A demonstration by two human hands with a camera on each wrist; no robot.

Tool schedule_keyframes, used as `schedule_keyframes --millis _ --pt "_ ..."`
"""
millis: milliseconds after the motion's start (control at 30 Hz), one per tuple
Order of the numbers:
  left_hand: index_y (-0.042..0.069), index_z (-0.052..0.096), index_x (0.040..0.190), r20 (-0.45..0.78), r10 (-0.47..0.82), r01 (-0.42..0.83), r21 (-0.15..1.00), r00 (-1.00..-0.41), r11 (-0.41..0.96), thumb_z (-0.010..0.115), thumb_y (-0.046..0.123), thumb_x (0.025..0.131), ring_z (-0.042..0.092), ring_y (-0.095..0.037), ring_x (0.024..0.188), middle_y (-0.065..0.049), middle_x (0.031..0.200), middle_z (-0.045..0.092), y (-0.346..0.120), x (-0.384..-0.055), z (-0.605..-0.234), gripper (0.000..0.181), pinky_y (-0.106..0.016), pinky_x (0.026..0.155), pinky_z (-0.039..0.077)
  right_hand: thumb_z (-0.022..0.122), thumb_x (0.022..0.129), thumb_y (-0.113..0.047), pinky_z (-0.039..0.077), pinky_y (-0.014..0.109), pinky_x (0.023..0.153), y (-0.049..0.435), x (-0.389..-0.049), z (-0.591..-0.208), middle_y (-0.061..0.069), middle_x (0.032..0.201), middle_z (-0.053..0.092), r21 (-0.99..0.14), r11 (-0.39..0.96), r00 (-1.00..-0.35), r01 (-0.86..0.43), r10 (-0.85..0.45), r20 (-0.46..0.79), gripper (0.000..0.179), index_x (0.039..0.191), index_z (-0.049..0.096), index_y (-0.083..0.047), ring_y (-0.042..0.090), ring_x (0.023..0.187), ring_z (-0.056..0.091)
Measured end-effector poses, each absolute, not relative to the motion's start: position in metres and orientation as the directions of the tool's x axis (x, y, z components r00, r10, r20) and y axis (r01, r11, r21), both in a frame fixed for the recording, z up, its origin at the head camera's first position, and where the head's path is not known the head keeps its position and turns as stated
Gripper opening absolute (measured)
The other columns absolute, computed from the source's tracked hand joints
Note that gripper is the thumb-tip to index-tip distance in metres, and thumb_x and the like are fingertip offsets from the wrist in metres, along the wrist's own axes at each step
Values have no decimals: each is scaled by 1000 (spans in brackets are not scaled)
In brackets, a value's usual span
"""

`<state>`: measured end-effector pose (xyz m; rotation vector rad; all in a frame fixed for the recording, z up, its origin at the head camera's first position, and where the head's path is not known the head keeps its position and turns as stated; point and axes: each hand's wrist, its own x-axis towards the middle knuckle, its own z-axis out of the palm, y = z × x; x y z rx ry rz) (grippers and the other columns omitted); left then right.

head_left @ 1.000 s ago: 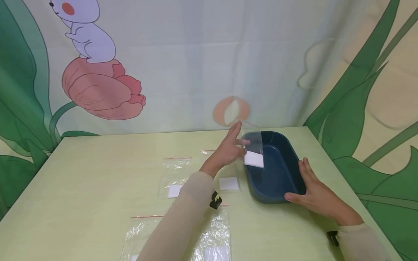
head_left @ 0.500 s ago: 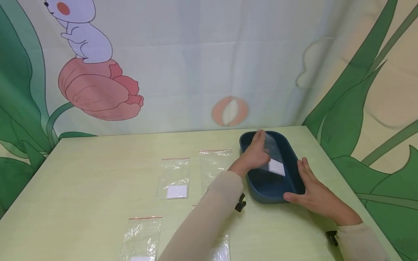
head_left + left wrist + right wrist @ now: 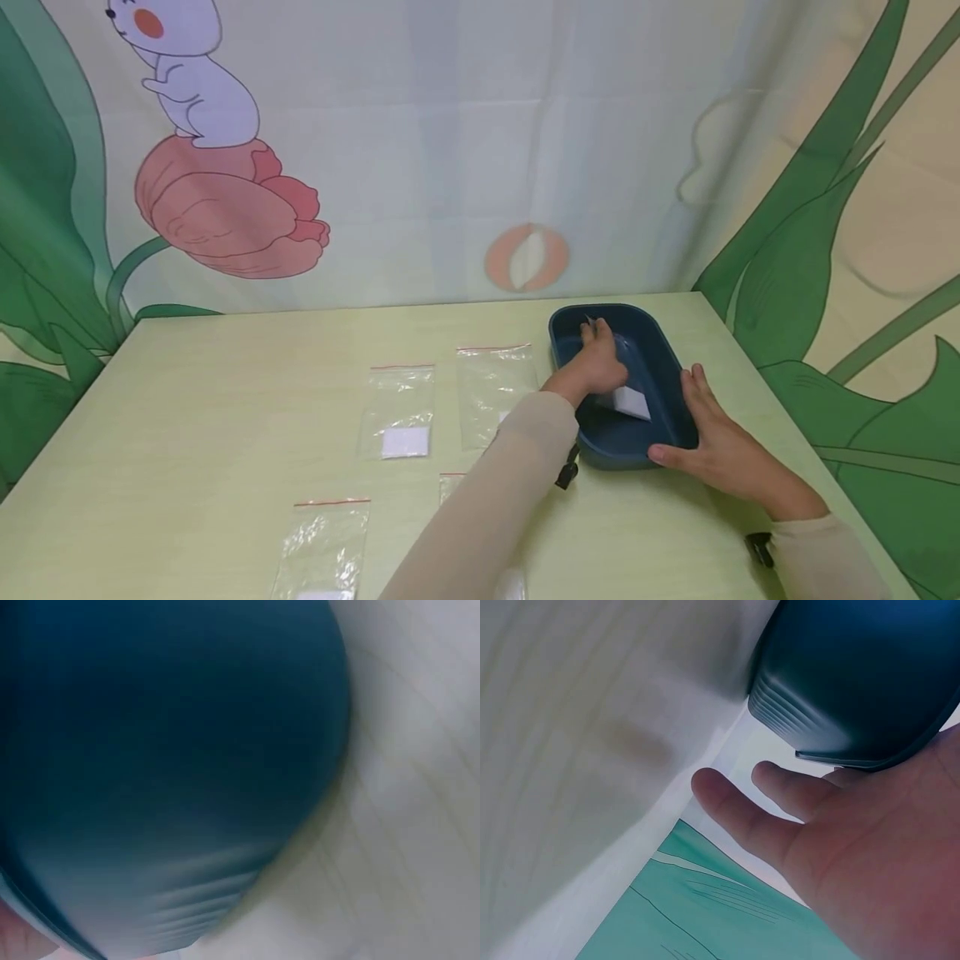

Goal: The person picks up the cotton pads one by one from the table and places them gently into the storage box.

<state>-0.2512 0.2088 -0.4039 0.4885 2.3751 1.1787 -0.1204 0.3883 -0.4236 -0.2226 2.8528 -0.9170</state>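
Observation:
My left hand is down inside a dark blue plastic basin, pinching a clear zip bag with a white label. A corner of that bag shows beyond the fingers, and the hand covers most of it. My right hand rests against the basin's right side, thumb at the near rim and fingers spread along the wall. In the right wrist view, straight fingers extend beside the basin's outer wall. The left wrist view shows the basin's outside, with the working fingers hidden.
Several more zip bags lie left of the basin: one at the middle, one beside it, one nearer, and another partly under the left sleeve. A printed cloth hangs behind the pale table.
The left hand has carried the zip bag from above the basin's left rim rightward and down into it. The right hand stays at the basin's side.

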Motion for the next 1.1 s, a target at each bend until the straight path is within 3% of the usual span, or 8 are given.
schedule_keyframes --millis 100,200,400,533,700,800,933,1100 --pt "9 -3 163 -273 468 56 816 -841 576 55 4 96 21 -27 150 -15 167 -13 209 -247 -402 89 -29 68 41 75 90 -44 23 77 102 388 -121 -424 13 163 -26 -593 799 -979 -103 -187 -81 118 159 -13 -4 58 144 5" --pt "11 -4 163 -290 442 35 804 -849 594 56 8 96 26 -29 148 -14 166 -15 210 -243 -400 89 -30 67 44 75 90 -44 23 78 101 388 -121 -424 13 163 -27 -593 798 -978 -106 -190 -80 118 159 -13 -4 58 144 5" --pt "15 -6 163 -277 422 117 703 -863 701 61 20 98 12 -31 152 -13 165 -23 208 -235 -395 93 -36 106 41 74 91 -46 25 77 100 387 -121 -425 14 163 -26 -570 816 -979 -102 -183 -86 118 159 -13 -3 60 142 10" --pt "17 -6 163 -240 470 249 602 -850 759 61 26 99 11 -32 152 -12 163 -27 199 -231 -388 93 -38 114 31 74 91 -46 26 77 100 387 -121 -425 16 163 -25 -561 821 -980 -105 -183 -85 118 159 -13 -2 61 142 11" --pt "17 -3 163 -153 622 414 623 -768 664 57 24 103 48 -23 135 -12 163 -27 174 -229 -378 85 -28 92 47 73 91 -46 28 77 99 386 -122 -425 17 163 -24 -548 828 -980 -118 -187 -72 118 159 -12 -2 62 140 14" --pt "16 6 164 -90 691 494 634 -717 595 54 24 105 49 -18 134 -11 167 -17 153 -228 -370 77 -27 92 46 73 91 -47 29 77 99 385 -121 -425 17 163 -24 -538 834 -980 -121 -186 -68 118 159 -12 -1 63 140 15" --pt "15 26 162 -36 740 584 589 -672 559 51 22 106 23 -20 150 -11 168 8 124 -224 -359 62 -29 109 35 73 90 -48 28 77 99 386 -121 -425 17 163 -24 -534 837 -981 -118 -183 -71 118 159 -12 -2 63 140 15" --pt "9 45 152 40 778 672 533 -627 514 51 15 105 40 -21 141 -9 155 42 81 -221 -355 48 -30 110 35 74 90 -47 27 77 99 386 -122 -426 15 163 -25 -540 833 -980 -124 -189 -66 119 159 -12 -2 62 140 15"
